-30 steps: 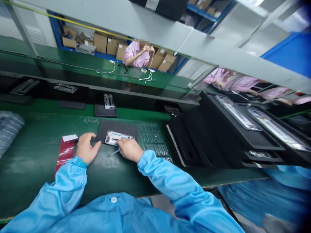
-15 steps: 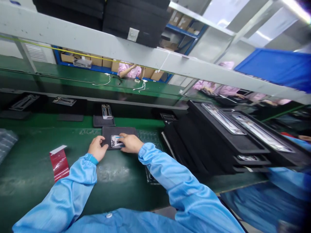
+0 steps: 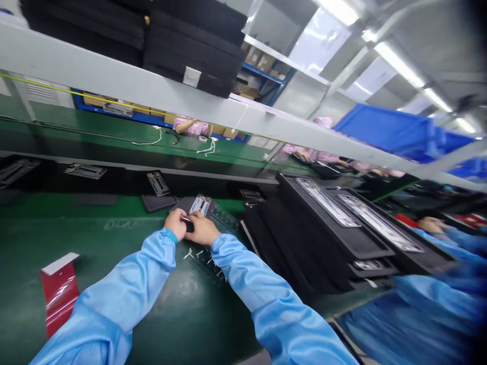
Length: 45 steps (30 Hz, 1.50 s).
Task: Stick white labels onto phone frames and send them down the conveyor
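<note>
My left hand (image 3: 176, 223) and my right hand (image 3: 203, 229) meet over the green bench (image 3: 178, 304), fingers closed at the near edge of a dark foam tray (image 3: 183, 204). Between them shows a small dark patch, either the tray's edge or a small item; I cannot tell which. A silver phone frame (image 3: 200, 204) lies on the tray, just beyond my right fingers. Beside and under my right hand is a clear plastic tray (image 3: 224, 217), with several small white pieces (image 3: 200, 253) at its near part.
A red film strip (image 3: 61, 294) lies at the left. Black trays with metal frames (image 3: 158, 183) line the back. Stacked black trays (image 3: 297, 228) rise on the right, near a co-worker's blue sleeve (image 3: 411, 314). A white beam (image 3: 152, 86) crosses above.
The tray and phone frame have turned and sit farther back. My left hand has moved right beside my right hand, which has left the frame. Small white pieces now show. The view has shifted right.
</note>
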Available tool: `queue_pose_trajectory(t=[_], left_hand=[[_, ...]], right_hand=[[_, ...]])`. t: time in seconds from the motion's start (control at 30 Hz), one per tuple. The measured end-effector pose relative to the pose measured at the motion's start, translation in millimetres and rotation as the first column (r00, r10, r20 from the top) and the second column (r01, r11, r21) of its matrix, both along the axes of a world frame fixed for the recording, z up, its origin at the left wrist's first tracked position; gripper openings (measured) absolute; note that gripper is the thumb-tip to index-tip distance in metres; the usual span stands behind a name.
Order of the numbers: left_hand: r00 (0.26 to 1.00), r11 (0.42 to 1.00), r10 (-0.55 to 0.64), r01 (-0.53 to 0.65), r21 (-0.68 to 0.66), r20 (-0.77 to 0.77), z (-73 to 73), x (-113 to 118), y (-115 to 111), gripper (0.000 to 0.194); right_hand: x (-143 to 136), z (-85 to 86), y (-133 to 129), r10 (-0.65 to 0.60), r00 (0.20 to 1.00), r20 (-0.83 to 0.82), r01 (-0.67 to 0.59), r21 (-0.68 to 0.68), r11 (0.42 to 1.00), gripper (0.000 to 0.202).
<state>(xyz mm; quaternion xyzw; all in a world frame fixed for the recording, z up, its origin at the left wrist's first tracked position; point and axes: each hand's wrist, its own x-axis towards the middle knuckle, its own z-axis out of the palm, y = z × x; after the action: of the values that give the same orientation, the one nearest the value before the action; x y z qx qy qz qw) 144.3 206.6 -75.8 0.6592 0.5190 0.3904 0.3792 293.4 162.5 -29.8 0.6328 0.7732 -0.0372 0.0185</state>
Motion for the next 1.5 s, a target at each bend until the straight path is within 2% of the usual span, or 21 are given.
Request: queue_pose_trajectory(t=[0.1, 0.2, 0.3, 0.4, 0.5, 0.63, 0.73, 0.83, 0.93, 1.07, 1.17, 1.23, 1.3, 1.4, 1.5], left_hand=[[0.985, 0.997, 0.051, -0.042, 0.058, -0.166, 12.8, -21.4, 24.9, 0.039], [0.931, 0.994, 0.099, -0.078, 0.073, -0.352, 19.2, -52.7, 44.9, 0.039], [0.861, 0.996, 0.087, -0.064, 0.063, -0.5, 15.2, -72.4, 52.7, 0.041], [0.809, 0.998, 0.047, -0.02, 0.052, -0.586, 7.0, -75.9, 53.9, 0.033], [0.784, 0.998, 0.027, 0.016, 0.063, -0.621, 3.3, -73.3, 54.3, 0.026], [0.779, 0.994, 0.054, 0.016, 0.106, -0.624, 4.7, -78.3, 56.9, 0.033], [0.802, 0.977, 0.094, 0.041, 0.212, -0.59, 6.3, -94.1, 60.1, 0.037], [0.837, 0.934, 0.1, 0.106, 0.34, -0.538, 11.6, -117.8, 58.6, 0.036], [0.848, 0.897, 0.119, 0.131, 0.423, -0.516, 23.9, -142.2, 44.6, 0.035], [0.839, 0.877, 0.142, 0.138, 0.459, -0.524, 44.8, -167.1, 5.1, 0.031], [0.834, 0.888, 0.146, 0.127, 0.442, -0.533, 54.2, -183.4, -31.6, 0.032], [0.831, 0.898, 0.138, 0.124, 0.422, -0.538, 54.6, -196.8, -54.9, 0.032], [0.836, 0.903, 0.113, 0.139, 0.406, -0.537, 50.2, -213.2, -76.2, 0.032], [0.85, 0.896, 0.056, 0.188, 0.401, -0.524, 38.0, -239.2, -105.1, 0.032], [0.858, 0.888, 0.012, 0.227, 0.401, -0.514, 25.1, -258.9, -132.1, 0.033]], right_hand=[[0.0, -6.9, 8.1, -0.088, 0.996, -0.017, 0.088, 0.028, 0.996, 0.045], [1.6, -9.6, 19.5, -0.152, 0.988, -0.036, 0.153, 0.029, 0.988, 0.041], [4.1, -13.9, 26.0, -0.182, 0.982, -0.058, 0.183, 0.014, 0.983, 0.042], [6.3, -19.3, 27.9, -0.196, 0.978, -0.068, 0.196, -0.011, 0.981, 0.044], [8.0, -21.3, 27.8, -0.225, 0.973, -0.047, 0.224, -0.028, 0.974, 0.044], [18.6, -17.6, 33.9, -0.323, 0.947, 0.008, 0.323, -0.013, 0.946, 0.042], [36.5, -12.3, 51.1, -0.387, 0.922, 0.035, 0.388, -0.03, 0.921, 0.044], [53.1, -8.4, 76.5, -0.386, 0.922, 0.033, 0.388, -0.109, 0.915, 0.046], [58.6, -7.5, 99.2, -0.405, 0.914, 0.021, 0.403, -0.156, 0.902, 0.045], [52.9, -3.8, 113.2, -0.501, 0.865, -0.001, 0.497, -0.128, 0.858, 0.042], [46.0, 10.3, 113.0, -0.532, 0.845, -0.049, 0.529, -0.066, 0.846, 0.041], [38.5, 23.7, 105.9, -0.499, 0.862, -0.089, 0.5, -0.008, 0.866, 0.043], [27.3, 33.8, 87.8, -0.392, 0.912, -0.124, 0.398, 0.026, 0.917, 0.045], [5.2, 32.2, 33.7, -0.105, 0.98, -0.166, 0.1, -0.038, 0.994, 0.04], [-16.7, 13.4, -35.0, 0.152, 0.961, -0.229, -0.194, -0.171, 0.966, 0.032]])
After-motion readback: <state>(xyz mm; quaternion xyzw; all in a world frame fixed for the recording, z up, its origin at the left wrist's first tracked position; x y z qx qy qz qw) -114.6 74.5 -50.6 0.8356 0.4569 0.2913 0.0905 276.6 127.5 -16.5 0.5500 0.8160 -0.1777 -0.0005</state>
